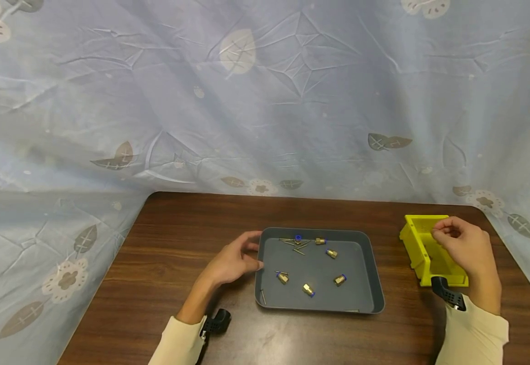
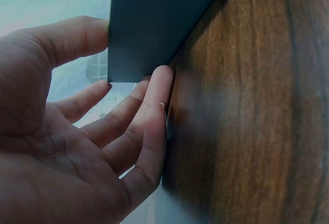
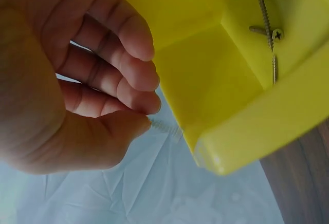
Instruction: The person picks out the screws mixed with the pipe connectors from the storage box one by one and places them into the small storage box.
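Note:
My left hand [image 1: 234, 259] holds the left edge of a grey tray [image 1: 376, 284]. In the left wrist view the thumb [image 2: 82, 36] touches the tray wall [image 2: 154, 23], while other fingertips lie low against it near the table. Inside the tray are several brass fittings with blue collars, one fitting [image 1: 308, 289] near the front, and several screws, including a screw [image 1: 262, 296] at the left. Over a yellow bin [image 1: 415, 248], my right hand [image 1: 467, 248] pinches a blurred screw [image 3: 165, 127] between thumb and fingertips. Screws [image 3: 264, 18] lie inside the bin.
The brown wooden table [image 1: 178, 223] carries the tray mid-table and the bin at the right. Behind it hangs a pale blue patterned cloth [image 1: 265, 126]. Each wrist wears a black camera mount, one mount [image 1: 219, 321] left of the tray's front.

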The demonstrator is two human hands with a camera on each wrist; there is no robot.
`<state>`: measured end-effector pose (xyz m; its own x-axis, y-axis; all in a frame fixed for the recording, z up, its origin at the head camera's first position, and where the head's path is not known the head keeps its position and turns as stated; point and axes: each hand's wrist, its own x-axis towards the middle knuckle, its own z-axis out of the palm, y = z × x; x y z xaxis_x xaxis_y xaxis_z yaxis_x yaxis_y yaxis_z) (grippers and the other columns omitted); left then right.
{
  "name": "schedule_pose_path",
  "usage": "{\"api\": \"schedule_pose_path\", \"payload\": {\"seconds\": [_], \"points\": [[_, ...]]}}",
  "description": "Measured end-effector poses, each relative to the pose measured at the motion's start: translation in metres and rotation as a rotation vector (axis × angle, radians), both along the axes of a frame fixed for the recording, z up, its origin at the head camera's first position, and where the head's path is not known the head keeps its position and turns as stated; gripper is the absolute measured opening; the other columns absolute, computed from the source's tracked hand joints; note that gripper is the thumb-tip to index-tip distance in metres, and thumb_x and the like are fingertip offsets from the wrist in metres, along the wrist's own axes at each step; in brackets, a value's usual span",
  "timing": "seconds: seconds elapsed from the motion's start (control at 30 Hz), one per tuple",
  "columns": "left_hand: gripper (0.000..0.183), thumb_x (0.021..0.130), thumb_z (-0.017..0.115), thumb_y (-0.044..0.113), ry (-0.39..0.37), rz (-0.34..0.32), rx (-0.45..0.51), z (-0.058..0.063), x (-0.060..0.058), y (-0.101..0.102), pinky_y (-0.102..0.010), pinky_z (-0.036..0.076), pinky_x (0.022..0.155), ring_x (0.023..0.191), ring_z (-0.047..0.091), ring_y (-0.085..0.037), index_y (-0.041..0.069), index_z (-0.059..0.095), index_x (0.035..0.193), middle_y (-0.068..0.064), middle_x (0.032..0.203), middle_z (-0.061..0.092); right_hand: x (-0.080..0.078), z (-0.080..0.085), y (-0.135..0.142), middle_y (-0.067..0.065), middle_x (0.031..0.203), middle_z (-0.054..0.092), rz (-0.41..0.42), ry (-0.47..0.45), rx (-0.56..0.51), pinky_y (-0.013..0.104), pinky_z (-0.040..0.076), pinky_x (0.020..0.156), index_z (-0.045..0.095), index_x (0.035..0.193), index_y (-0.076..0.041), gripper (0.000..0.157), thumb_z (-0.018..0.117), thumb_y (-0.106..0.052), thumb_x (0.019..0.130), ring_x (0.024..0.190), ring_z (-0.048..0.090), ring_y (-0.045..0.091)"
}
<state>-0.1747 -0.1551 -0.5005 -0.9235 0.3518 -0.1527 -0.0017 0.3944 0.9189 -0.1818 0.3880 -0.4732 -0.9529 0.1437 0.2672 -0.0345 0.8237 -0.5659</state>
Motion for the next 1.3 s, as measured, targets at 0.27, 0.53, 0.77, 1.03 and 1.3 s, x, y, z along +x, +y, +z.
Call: {"api": "schedule_pose_path", "payload": {"seconds": [0.27, 0.53, 0.77, 1.03, 1.3], "points": [[0.08, 0.095, 0.082, 0.002, 0.001, 0.001, -0.002, 0.0, 0.0, 0.0, -0.043, 0.06, 0.091, 0.103, 0.078, -0.027, 0.005, 0.044, 0.165, -0.025, 0.141, 0.067, 0.0, -0.002, 0.002, 0.007, 0.088, 0.074, -0.023, -0.033, 0.032, 0.027, 0.042, 0.061, 0.076, 0.101, -0.004, 0.019, 0.073, -0.022, 0.103, 0.072, 0.053, 0.007], [0.08, 0.095, 0.082, 0.002, 0.004, -0.002, 0.0, -0.002, -0.001, 0.0, -0.043, 0.06, 0.09, 0.103, 0.078, -0.027, 0.005, 0.045, 0.165, -0.025, 0.141, 0.067, 0.0, -0.001, 0.001, 0.009, 0.089, 0.075, -0.028, -0.046, 0.032, 0.026, 0.043, 0.06, 0.076, 0.102, -0.003, 0.02, 0.074, -0.023, 0.103, 0.072, 0.054, 0.005], [0.08, 0.094, 0.083, 0.002, 0.008, -0.002, 0.005, -0.003, -0.001, 0.0, -0.043, 0.061, 0.091, 0.103, 0.078, -0.027, 0.005, 0.045, 0.165, -0.025, 0.141, 0.067, 0.0, 0.0, 0.0, 0.01, 0.09, 0.075, -0.024, -0.045, 0.024, 0.026, 0.044, 0.06, 0.076, 0.102, -0.003, 0.021, 0.074, -0.024, 0.103, 0.074, 0.056, 0.01], [0.08, 0.094, 0.083, 0.002, 0.005, -0.001, 0.007, -0.002, 0.0, 0.0, -0.044, 0.06, 0.091, 0.103, 0.078, -0.027, 0.005, 0.045, 0.164, -0.025, 0.141, 0.067, 0.0, 0.011, -0.012, 0.003, 0.085, 0.071, 0.027, 0.042, 0.025, 0.023, 0.041, 0.063, 0.076, 0.098, -0.006, 0.014, 0.075, -0.02, 0.1, 0.072, 0.054, 0.005], [0.079, 0.094, 0.083, 0.002, 0.01, -0.001, 0.007, -0.002, -0.001, 0.0, -0.043, 0.06, 0.091, 0.101, 0.079, -0.027, 0.005, 0.046, 0.164, -0.026, 0.14, 0.067, -0.005, 0.019, -0.035, 0.004, 0.088, 0.074, 0.178, 0.089, 0.009, 0.015, 0.045, 0.066, 0.077, 0.1, -0.007, 0.007, 0.078, -0.014, 0.099, 0.075, 0.059, 0.0]]}}
